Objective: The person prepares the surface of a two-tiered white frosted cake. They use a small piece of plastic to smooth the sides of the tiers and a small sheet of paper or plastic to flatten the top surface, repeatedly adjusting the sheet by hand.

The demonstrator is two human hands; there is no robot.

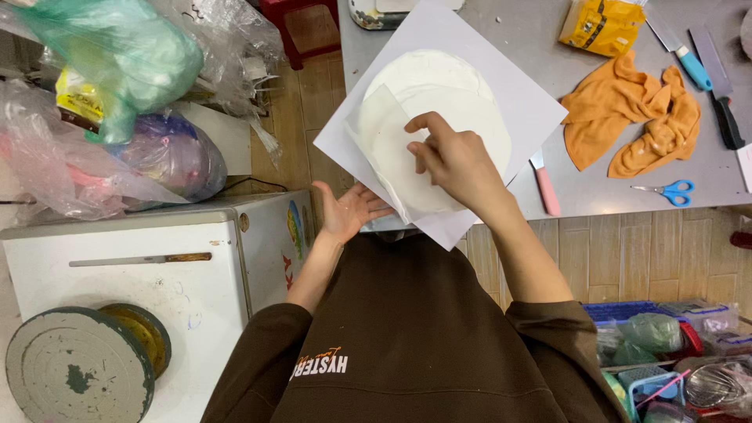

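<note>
My right hand (450, 157) lies on top of the round white disc (439, 117), fingers bent and pinching a thin clear sheet (376, 141) at its left edge. The disc sits on white paper (517, 102) that hangs over the edge of the grey table (611, 188). My left hand (348, 211) is open, palm up, under the paper's near corner.

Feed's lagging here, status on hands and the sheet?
Left hand open, palm up under white sheet. Right hand pinching thin paper square on round white disc. Pink-handled knife beside sheet.
</note>
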